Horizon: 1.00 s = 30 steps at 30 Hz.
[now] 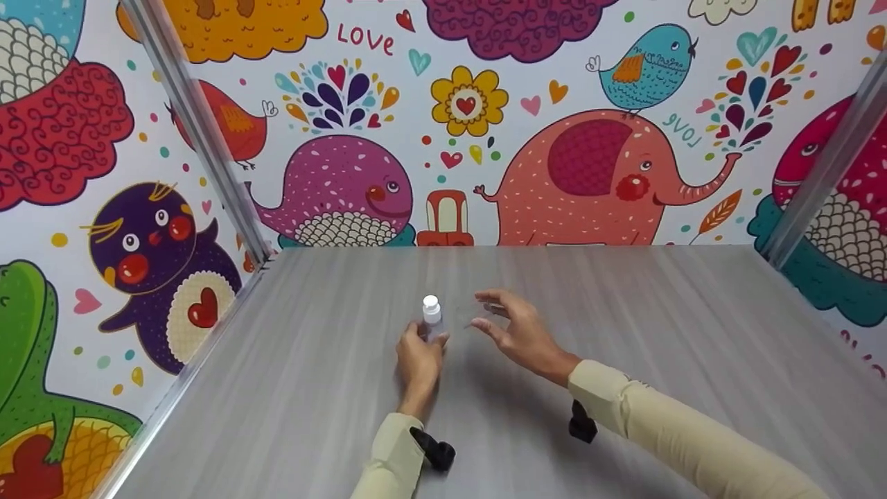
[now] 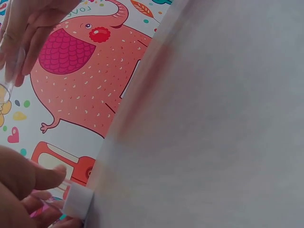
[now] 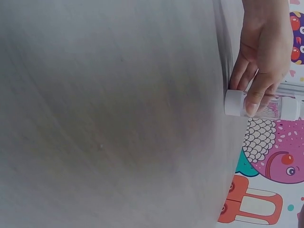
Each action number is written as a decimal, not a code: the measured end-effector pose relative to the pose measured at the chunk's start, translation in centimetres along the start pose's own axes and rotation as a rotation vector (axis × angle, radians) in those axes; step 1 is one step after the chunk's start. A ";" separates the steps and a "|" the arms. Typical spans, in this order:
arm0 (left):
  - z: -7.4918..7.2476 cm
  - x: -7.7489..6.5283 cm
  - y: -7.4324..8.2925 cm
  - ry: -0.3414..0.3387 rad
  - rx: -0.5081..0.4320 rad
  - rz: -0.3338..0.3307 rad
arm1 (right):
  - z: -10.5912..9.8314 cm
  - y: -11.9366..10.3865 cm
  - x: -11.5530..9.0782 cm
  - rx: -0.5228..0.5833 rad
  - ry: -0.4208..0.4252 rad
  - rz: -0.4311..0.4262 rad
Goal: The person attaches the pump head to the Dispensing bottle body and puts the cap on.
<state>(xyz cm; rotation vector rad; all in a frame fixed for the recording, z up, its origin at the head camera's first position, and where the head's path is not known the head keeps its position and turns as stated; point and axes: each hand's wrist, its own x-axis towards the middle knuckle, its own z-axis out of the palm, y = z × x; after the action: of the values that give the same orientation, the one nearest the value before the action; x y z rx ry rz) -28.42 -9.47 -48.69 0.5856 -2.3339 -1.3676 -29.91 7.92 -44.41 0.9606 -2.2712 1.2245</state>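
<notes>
My left hand (image 1: 419, 360) grips a small clear bottle (image 3: 271, 107) with a white top (image 1: 431, 305) and a white base (image 3: 233, 102). The bottle stands upright on or close over the table, thumb on one side and fingers on the other. To its right, my right hand (image 1: 523, 336) is raised above the table, apart from the bottle. Between its thumb and fingers it holds a clear, hollow cap-like piece (image 2: 12, 71), see-through and faint in the head view. In the left wrist view the bottle's white base (image 2: 77, 200) shows beyond my left fingers.
The grey wood-grain table (image 1: 291, 416) runs back to a wall (image 1: 457, 41) printed with cartoon animals. Metal posts (image 1: 208, 138) stand at the back corners, and a metal edge (image 1: 173, 388) lines the left side. Black camera mounts (image 1: 435, 450) sit at both wrists.
</notes>
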 end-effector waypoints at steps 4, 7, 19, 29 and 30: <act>0.1 0.0 -0.1 -0.003 -0.005 0.008 | 0.0 0.0 0.1 -0.021 0.013 -0.026; 0.0 0.1 0.0 -0.002 -0.012 0.014 | -0.2 -0.1 0.3 -0.044 0.002 -0.046; 0.0 0.1 -0.2 0.011 -0.004 0.023 | -0.1 -0.2 1.7 -0.103 -0.006 -0.156; 0.0 0.0 -0.2 0.014 -0.012 0.036 | 0.0 -0.8 2.9 -0.098 -0.008 -0.134; 0.0 0.0 -0.2 0.011 -0.015 0.034 | 0.0 -0.9 3.0 -0.101 -0.017 -0.117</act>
<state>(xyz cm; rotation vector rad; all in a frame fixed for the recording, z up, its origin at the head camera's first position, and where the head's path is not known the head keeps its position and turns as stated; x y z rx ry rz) -28.38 -9.53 -48.82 0.5452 -2.3116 -1.3623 -31.30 6.44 -42.05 1.0530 -2.2321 1.0469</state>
